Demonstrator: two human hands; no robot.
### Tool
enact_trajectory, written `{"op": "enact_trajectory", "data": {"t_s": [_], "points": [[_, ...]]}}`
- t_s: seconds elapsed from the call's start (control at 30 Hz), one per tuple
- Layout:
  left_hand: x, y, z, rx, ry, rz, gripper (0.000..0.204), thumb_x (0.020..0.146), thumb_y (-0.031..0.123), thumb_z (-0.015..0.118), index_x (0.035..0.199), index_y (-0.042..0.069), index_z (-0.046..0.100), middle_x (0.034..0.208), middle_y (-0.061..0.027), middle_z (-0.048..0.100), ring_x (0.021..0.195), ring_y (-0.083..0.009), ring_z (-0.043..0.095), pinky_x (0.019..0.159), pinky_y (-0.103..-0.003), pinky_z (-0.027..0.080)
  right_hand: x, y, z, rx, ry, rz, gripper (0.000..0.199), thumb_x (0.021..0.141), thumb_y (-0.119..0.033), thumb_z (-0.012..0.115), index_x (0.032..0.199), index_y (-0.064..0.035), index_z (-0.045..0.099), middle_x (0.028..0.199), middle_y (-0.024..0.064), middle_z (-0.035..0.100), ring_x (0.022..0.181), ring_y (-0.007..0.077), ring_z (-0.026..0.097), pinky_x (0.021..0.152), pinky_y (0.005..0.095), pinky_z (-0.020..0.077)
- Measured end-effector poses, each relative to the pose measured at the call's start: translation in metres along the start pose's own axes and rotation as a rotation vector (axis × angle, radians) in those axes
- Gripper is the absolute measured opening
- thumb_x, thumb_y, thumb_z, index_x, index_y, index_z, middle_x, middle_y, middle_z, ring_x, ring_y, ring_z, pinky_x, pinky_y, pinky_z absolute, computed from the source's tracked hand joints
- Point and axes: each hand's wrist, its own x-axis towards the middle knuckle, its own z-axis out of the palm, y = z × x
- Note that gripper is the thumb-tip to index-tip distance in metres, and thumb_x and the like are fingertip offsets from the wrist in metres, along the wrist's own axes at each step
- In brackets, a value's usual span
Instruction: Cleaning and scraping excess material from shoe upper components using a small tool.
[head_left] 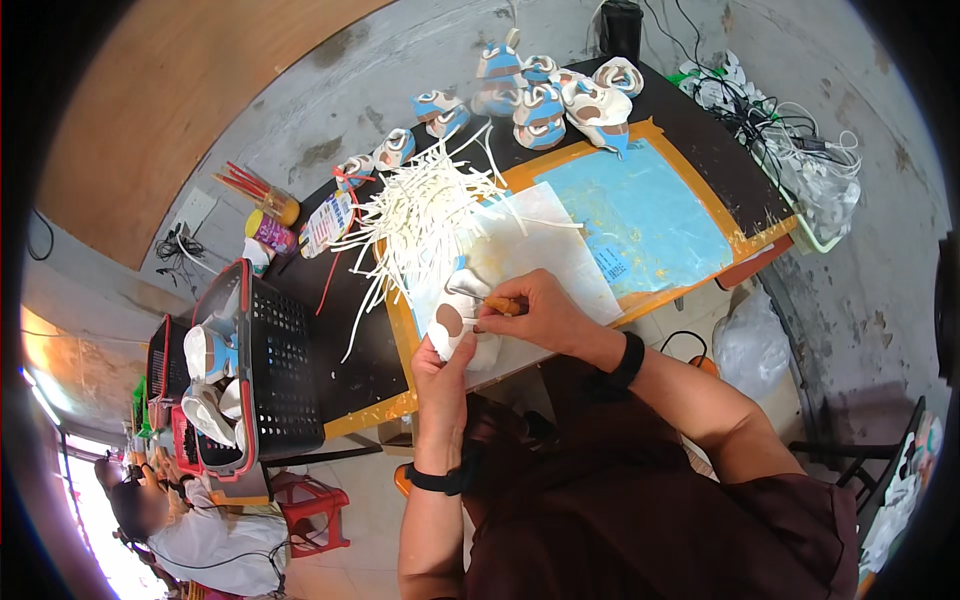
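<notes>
A: Quick, nearest first. Left hand?
B: Left hand point(443, 374) grips the near end of a small shoe point(449, 318), white with a brown patch, thumb on top. Probably to steady it.
A: Right?
B: Right hand point(550, 312), fingers closed round the wooden handle of a thin metal tool point(508, 306). Shaft points left, across the shoe. Held low on the handle, I'd guess for control.
A: Shoe's place?
B: Just inside the near edge of the worktop point(362, 378), left of middle, above a white sheet point(565, 255). Resting or lifted, can't tell. Close to the body, so both hands reach easily.
A: The sheet's likely there to protect the top?
B: Looks so. Tape point(370, 418) runs along that near edge.
A: Off the left edge?
B: Black basket point(288, 350) with red rim, more shoes inside; seems parked within the left arm's reach.
A: Farther in?
B: Loose heap of white cords point(425, 205), left half, beyond the shoe. Handy to take from, presumably. Blue sheet point(650, 205) lies toward the right edge, taped round.
A: Far edge?
B: Cluster of similar shoes point(540, 115), some stacked, by the far right corner. Probably out of the hands' way.
</notes>
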Motion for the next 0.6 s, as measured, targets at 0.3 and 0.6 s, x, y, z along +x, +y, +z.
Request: {"op": "enact_trajectory", "data": {"t_s": [0.3,0.6], "points": [[-0.0013,0.0009,0.0035,0.060,0.045,0.016,0.029,0.086,0.000,0.064,0.115,-0.001,0.060,0.111,-0.0065,0.065,0.098,-0.0117,0.060,0.088,-0.027,0.046,0.0000,-0.0013,0.0054,-0.146,0.094,-0.036,0.023,0.074,-0.017,0.076,0.074,0.0025,0.064,0.054,0.0037,0.048,0.053,0.0065,0.039,0.049,0.0266,0.0335],[-0.0002,-0.0001,0.0037,0.077,0.065,0.010,0.027,0.088,0.004,0.064,0.114,-0.001,0.061,0.108,-0.0065,0.066,0.095,-0.0113,0.062,0.086,-0.026,0.047,0.0009,-0.0067,0.0060,-0.177,0.090,-0.009,0.026,0.074,-0.019,0.075,0.071,0.0032,0.062,0.054,0.0045,0.048,0.053,0.0075,0.039,0.049,0.0278,0.0338]]}}
